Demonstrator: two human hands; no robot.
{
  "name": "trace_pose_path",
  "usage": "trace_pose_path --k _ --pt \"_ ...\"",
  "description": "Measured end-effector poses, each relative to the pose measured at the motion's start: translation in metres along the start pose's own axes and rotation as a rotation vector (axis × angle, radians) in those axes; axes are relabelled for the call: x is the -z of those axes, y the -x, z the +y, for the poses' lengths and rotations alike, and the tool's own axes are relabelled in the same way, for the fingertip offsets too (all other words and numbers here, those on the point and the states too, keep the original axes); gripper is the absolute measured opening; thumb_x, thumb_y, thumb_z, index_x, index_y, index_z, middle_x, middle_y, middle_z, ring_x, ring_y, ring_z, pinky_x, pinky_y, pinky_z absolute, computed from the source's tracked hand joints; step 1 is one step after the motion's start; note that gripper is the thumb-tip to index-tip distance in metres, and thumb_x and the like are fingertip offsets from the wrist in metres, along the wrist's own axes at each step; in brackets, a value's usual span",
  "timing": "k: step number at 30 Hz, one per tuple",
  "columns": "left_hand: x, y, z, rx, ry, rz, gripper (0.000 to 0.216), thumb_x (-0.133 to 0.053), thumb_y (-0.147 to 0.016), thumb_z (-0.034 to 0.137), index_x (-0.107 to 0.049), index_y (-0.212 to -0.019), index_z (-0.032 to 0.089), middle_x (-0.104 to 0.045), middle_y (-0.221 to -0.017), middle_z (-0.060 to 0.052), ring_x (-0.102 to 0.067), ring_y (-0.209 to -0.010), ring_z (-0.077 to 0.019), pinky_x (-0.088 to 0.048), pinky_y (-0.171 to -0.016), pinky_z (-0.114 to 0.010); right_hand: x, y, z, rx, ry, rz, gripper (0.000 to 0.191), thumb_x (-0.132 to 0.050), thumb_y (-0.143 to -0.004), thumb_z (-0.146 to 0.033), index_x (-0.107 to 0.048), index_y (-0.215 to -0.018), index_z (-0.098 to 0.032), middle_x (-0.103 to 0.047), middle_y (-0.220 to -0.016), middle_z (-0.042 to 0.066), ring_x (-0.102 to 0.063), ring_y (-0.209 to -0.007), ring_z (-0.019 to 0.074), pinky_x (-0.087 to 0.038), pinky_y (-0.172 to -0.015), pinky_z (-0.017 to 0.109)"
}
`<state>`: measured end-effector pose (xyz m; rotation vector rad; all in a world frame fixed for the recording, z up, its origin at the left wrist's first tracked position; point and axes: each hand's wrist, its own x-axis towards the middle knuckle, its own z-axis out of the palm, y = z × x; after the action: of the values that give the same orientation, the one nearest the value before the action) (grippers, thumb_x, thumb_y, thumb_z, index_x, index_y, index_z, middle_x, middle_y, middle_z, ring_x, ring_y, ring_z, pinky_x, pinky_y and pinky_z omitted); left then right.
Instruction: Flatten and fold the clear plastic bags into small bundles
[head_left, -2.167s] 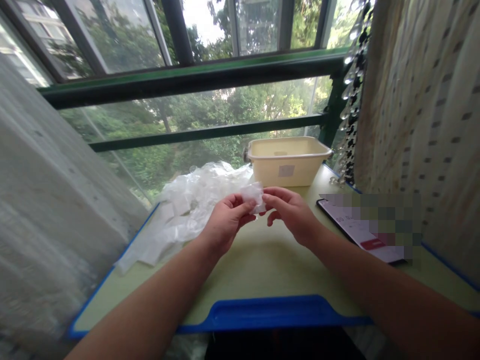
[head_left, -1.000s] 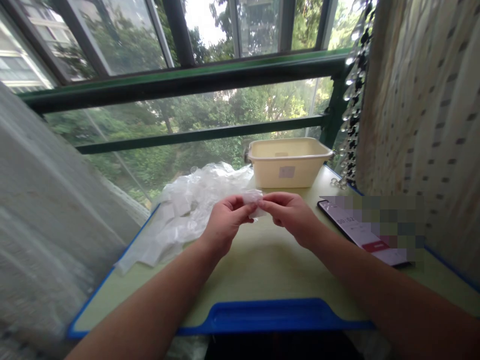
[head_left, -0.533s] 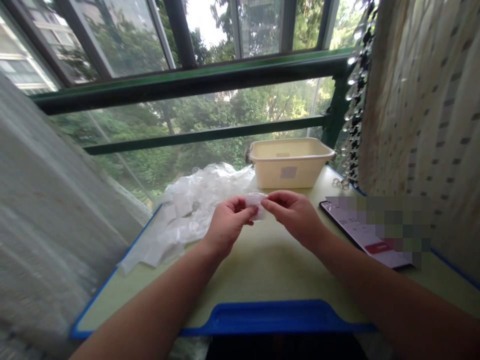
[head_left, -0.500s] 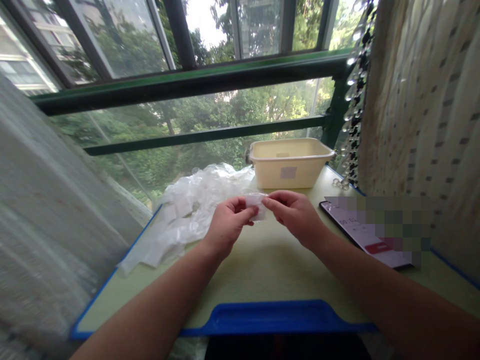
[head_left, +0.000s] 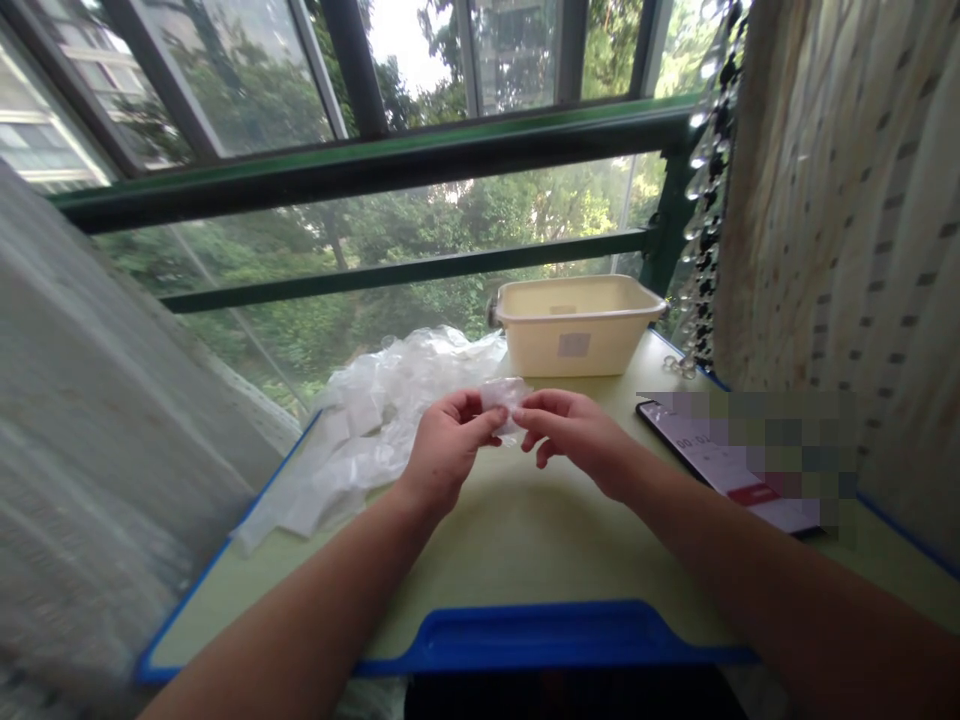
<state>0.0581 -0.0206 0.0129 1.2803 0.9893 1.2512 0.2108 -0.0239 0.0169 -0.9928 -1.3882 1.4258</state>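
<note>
Both hands meet above the middle of a pale green table. My left hand and my right hand each pinch one small clear plastic bag between thumb and fingertips, holding it just above the tabletop. Their other fingers are curled in. A heap of crumpled clear plastic bags lies right behind and to the left of my left hand.
A cream plastic tub stands at the table's far edge by the window. A phone lies on the table to the right. A blue rim edges the table near me. Curtains hang on both sides.
Both hands have shifted slightly to the left with the small bag still pinched between them. My right fingers have loosened a little below the bag.
</note>
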Motion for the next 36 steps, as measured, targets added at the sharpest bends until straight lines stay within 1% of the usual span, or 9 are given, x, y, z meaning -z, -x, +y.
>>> trace_pose_path --k 3,7,11,14,21,23,26,30,36 --pt "0.0 0.0 0.0 -0.022 -0.029 0.016 0.022 -0.069 -0.067 0.025 -0.062 -0.082 0.011 -0.065 -0.074 -0.003 -0.058 -0.063 -0.0099 -0.047 -0.056 -0.02 -0.001 0.0 0.001 -0.058 -0.025 -0.063 0.019 -0.064 -0.071 -0.029 -0.059 -0.076 -0.012 -0.057 -0.067 0.001 -0.055 -0.055 0.0097 -0.045 -0.044 0.02" --pt "-0.001 0.001 0.0 -0.035 -0.058 0.022 0.025 -0.069 -0.067 0.029 -0.062 -0.083 0.011 -0.065 -0.077 -0.004 -0.06 -0.063 -0.0118 -0.049 -0.054 -0.022 0.0 -0.001 0.001 -0.078 -0.041 -0.031 0.012 -0.063 -0.071 -0.023 -0.058 -0.072 -0.012 -0.058 -0.063 0.002 -0.058 -0.053 0.0108 -0.046 -0.044 0.02" --pt "-0.002 0.003 0.001 -0.033 -0.066 0.005 0.027 -0.071 -0.064 0.031 -0.062 -0.082 0.012 -0.065 -0.077 -0.004 -0.062 -0.063 -0.0138 -0.05 -0.055 -0.024 0.0 0.0 -0.002 -0.108 -0.057 -0.045 0.02 -0.062 -0.073 -0.032 -0.06 -0.074 -0.012 -0.061 -0.066 0.004 -0.058 -0.053 0.0112 -0.045 -0.041 0.02" --pt "-0.003 0.004 0.001 -0.024 -0.067 0.009 0.029 -0.073 -0.061 0.031 -0.062 -0.08 0.012 -0.065 -0.075 -0.003 -0.063 -0.063 -0.0149 -0.051 -0.055 -0.025 0.0 0.0 -0.001 -0.095 -0.028 -0.062 0.025 -0.065 -0.071 -0.036 -0.061 -0.073 -0.011 -0.059 -0.06 0.003 -0.056 -0.05 0.0098 -0.043 -0.04 0.018" --pt "0.002 0.002 0.005 0.129 0.058 -0.051 0.026 -0.069 -0.068 0.035 -0.063 -0.082 0.014 -0.066 -0.071 -0.003 -0.062 -0.062 -0.0137 -0.052 -0.056 -0.026 0.002 -0.001 -0.001 -0.059 0.0 -0.07 0.016 -0.064 -0.07 -0.025 -0.058 -0.064 -0.011 -0.056 -0.051 0.0 -0.051 -0.046 0.0073 -0.039 -0.041 0.018" --pt "0.004 0.002 0.008 0.158 0.05 -0.03 0.028 -0.067 -0.069 0.038 -0.063 -0.082 0.014 -0.066 -0.069 -0.003 -0.062 -0.061 -0.0139 -0.052 -0.057 -0.026 0.003 -0.001 -0.002 -0.058 0.011 -0.078 0.013 -0.062 -0.07 -0.023 -0.058 -0.064 -0.011 -0.057 -0.052 0.001 -0.051 -0.046 0.0076 -0.039 -0.041 0.018" --pt "0.006 0.002 0.011 0.123 -0.008 -0.01 0.03 -0.067 -0.069 0.04 -0.063 -0.082 0.013 -0.065 -0.071 -0.004 -0.062 -0.063 -0.0142 -0.051 -0.055 -0.024 0.004 -0.001 -0.003 -0.048 0.048 -0.089 0.012 -0.062 -0.07 -0.021 -0.058 -0.064 -0.011 -0.057 -0.051 0.0 -0.05 -0.044 0.0071 -0.04 -0.042 0.019" --pt "0.007 0.002 0.011 0.069 -0.068 -0.103 0.03 -0.067 -0.069 0.04 -0.064 -0.076 0.011 -0.065 -0.07 -0.005 -0.059 -0.06 -0.0127 -0.048 -0.054 -0.023 0.004 0.001 -0.002 -0.034 0.109 -0.128 0.012 -0.062 -0.07 -0.022 -0.06 -0.066 -0.011 -0.058 -0.052 0.001 -0.05 -0.044 0.0068 -0.039 -0.041 0.018" --pt "0.006 0.001 0.007 0.022 -0.1 -0.068 0.029 -0.065 -0.07 0.039 -0.066 -0.078 0.012 -0.065 -0.069 -0.005 -0.056 -0.059 -0.0115 -0.044 -0.053 -0.021 0.005 0.0 -0.005 -0.082 0.087 -0.155 0.016 -0.064 -0.07 -0.027 -0.061 -0.07 -0.011 -0.06 -0.062 0.003 -0.054 -0.049 0.0086 -0.043 -0.042 0.019"
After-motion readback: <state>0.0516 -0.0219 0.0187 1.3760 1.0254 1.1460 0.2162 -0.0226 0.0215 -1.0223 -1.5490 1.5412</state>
